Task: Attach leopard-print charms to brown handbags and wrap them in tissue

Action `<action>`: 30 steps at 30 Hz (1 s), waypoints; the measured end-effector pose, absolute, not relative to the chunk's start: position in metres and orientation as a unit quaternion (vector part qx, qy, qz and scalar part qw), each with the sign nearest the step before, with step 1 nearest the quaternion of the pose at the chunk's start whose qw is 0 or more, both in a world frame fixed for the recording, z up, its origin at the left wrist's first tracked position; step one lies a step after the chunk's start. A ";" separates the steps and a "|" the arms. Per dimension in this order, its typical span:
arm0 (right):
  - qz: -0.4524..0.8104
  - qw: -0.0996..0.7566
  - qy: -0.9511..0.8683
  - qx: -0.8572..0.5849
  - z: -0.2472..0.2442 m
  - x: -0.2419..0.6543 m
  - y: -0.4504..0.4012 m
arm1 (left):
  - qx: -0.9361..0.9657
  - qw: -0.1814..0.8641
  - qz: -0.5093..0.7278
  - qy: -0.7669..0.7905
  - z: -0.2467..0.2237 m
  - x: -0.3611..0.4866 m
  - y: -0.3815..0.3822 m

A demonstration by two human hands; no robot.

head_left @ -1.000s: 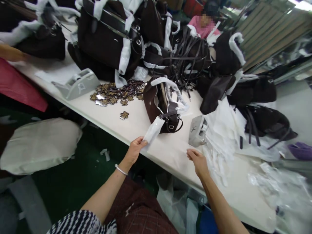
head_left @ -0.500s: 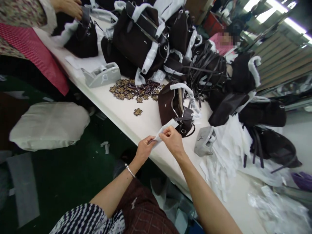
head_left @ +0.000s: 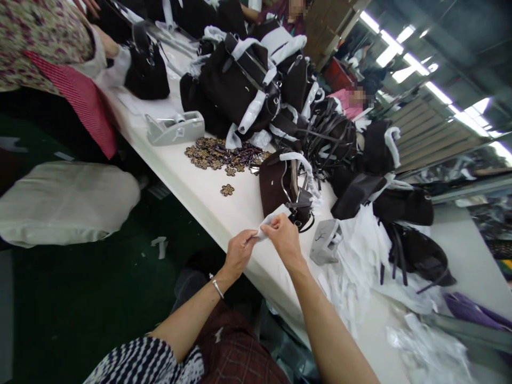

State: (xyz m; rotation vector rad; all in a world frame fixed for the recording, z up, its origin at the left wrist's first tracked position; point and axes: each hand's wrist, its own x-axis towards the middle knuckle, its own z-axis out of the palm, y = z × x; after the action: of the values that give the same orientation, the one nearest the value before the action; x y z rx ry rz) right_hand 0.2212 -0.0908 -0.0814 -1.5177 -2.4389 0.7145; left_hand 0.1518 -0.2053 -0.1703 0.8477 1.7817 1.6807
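Over the near edge of the table, both my hands pinch a narrow white strip (head_left: 276, 214), thin like paper or foam wrap. My left hand (head_left: 239, 250) grips its lower end. My right hand (head_left: 283, 237) holds it a little further up, fingers pressed together. Just beyond the strip stands a dark brown handbag (head_left: 274, 184), its top gaping and its handle (head_left: 298, 158) wrapped in white. To its left lies a heap of flower-shaped charms (head_left: 212, 153). One single charm (head_left: 227, 190) sits apart from the heap.
Several dark bags (head_left: 230, 85) are piled along the back. One grey tape dispenser (head_left: 176, 128) is at the left, another (head_left: 325, 242) at the right beside loose white sheets (head_left: 360, 240). A co-worker's sleeve (head_left: 48, 37) reaches in at upper left. A pale covered bundle (head_left: 68, 202) is below.
My view has shifted slightly. My hands have drawn closer together on the white strip, and less of it shows between them. At upper left, the co-worker's arm has moved.
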 end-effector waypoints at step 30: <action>0.590 0.223 -0.661 -0.408 -0.063 0.223 -0.127 | 0.229 0.381 0.628 0.639 -0.172 0.141 -0.202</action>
State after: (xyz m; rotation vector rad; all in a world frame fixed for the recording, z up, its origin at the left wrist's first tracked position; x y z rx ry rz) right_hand 0.2233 -0.1271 -0.0631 -1.1260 -1.8244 1.6283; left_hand 0.1414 -0.2017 -0.1723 0.5838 1.6324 1.6021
